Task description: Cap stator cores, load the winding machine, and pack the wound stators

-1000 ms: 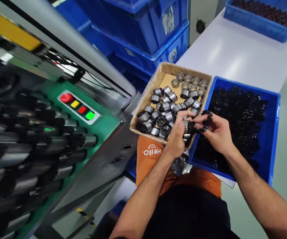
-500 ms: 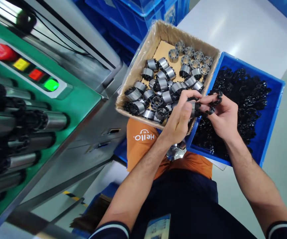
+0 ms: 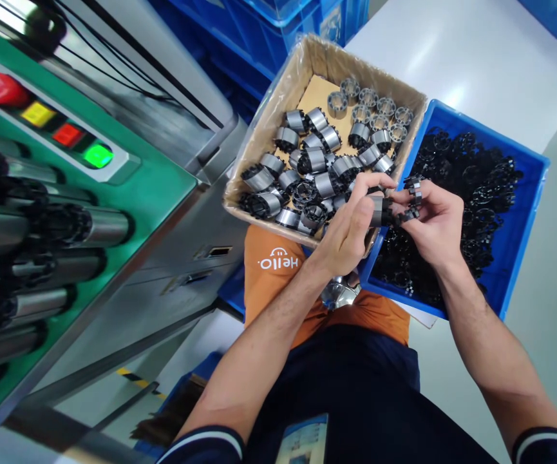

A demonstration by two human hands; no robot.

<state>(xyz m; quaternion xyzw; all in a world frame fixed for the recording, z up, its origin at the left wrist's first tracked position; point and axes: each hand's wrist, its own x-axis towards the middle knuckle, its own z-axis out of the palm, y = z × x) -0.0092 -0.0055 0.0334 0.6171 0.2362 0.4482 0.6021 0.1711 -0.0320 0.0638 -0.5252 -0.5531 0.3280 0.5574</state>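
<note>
My left hand (image 3: 348,229) is closed around a metal stator core (image 3: 378,211), a ring of stacked silver metal with a dark end facing right. In my right hand (image 3: 435,222), thumb and fingers grip a black plastic toothed ring (image 3: 412,198), held close to the core's dark end. Whether the ring touches the core I cannot tell. Both hands are over the border between a plastic-lined cardboard box (image 3: 268,122) and a blue bin (image 3: 524,238). Metal cores (image 3: 314,161), many with black ends, lie in the box. A heap of black plastic rings (image 3: 471,187) fills much of the bin.
At the left stands a green machine (image 3: 147,187) with lit buttons (image 3: 98,156) and rows of metal cylinders (image 3: 109,227). Blue crates (image 3: 259,38) are stacked behind the box. A white table (image 3: 433,51) extends to the upper right. Orange-clad legs (image 3: 263,277) are below the box.
The black ring in my right hand has turned so more of its teeth show. Both hands stay in nearly the same place. The view has shifted slightly.
</note>
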